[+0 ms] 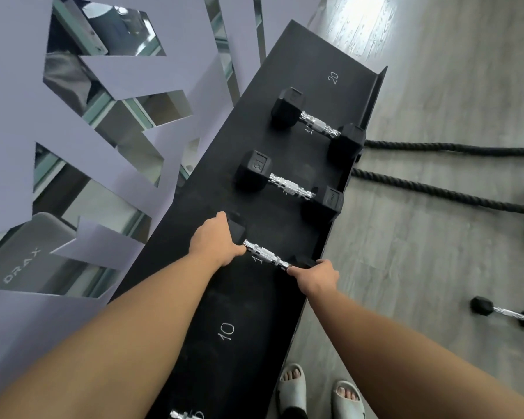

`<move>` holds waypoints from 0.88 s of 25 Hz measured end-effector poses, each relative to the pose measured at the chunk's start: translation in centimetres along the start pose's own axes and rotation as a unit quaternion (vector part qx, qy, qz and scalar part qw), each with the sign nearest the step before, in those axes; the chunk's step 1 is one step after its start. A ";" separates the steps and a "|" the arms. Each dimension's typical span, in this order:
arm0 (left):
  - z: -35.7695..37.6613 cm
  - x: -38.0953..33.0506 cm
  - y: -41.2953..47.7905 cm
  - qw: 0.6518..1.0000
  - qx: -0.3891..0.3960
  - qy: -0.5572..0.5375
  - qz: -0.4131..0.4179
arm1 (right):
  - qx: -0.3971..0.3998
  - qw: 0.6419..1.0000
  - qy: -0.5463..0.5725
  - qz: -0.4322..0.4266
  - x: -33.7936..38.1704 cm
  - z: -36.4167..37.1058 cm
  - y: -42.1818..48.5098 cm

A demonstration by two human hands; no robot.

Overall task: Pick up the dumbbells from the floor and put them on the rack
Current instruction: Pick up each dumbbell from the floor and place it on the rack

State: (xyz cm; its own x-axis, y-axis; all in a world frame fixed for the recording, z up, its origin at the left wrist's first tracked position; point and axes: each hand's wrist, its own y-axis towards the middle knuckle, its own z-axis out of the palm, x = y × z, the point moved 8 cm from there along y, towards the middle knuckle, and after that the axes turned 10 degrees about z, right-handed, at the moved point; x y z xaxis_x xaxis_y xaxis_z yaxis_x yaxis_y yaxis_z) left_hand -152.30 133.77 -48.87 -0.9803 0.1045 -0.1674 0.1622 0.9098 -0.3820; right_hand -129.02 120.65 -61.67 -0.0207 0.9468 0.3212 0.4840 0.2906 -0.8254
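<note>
Left hand [214, 240]: cupped over the far head of the held dumbbell [265, 254], fingers wrapped round it and mostly out of sight behind the hand.
Right hand [316, 275]: closed on the near head, which it almost wholly covers.
Held dumbbell: on or just over the rack [285, 86] shelf; contact cannot be told; only the chrome handle shows clearly.
Rack: black shelf, chalked "10" and "20"; a third mark is half hidden by the handle.
Resting dumbbells: one marked 15 [289, 186], another [316, 124] beyond it.
Bottom edge: a chrome handle [182, 415], cut off.
Floor dumbbell [507, 313]: blurred, well apart from the rack.
Ropes [451, 146]: ends hidden behind the rack.
</note>
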 end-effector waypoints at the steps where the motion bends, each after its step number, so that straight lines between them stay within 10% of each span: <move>1: 0.5 -0.1 0.2 1.000 0.004 0.003 0.006 | -0.003 1.000 0.002 -0.004 0.0 0.0 0.3; 22: -5.6 -6.0 -2.7 0.975 0.141 0.101 0.139 | -0.002 0.941 -0.246 -0.233 8.9 -11.9 -9.1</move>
State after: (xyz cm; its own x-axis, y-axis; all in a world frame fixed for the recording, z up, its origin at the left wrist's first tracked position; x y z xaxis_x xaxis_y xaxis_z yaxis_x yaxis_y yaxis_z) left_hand -147.49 132.90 -41.75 -0.8919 0.4336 -0.1285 0.4208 0.6917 -0.5869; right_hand -123.23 124.74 -45.75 -0.6335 0.6663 0.3934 0.3249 0.6905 -0.6463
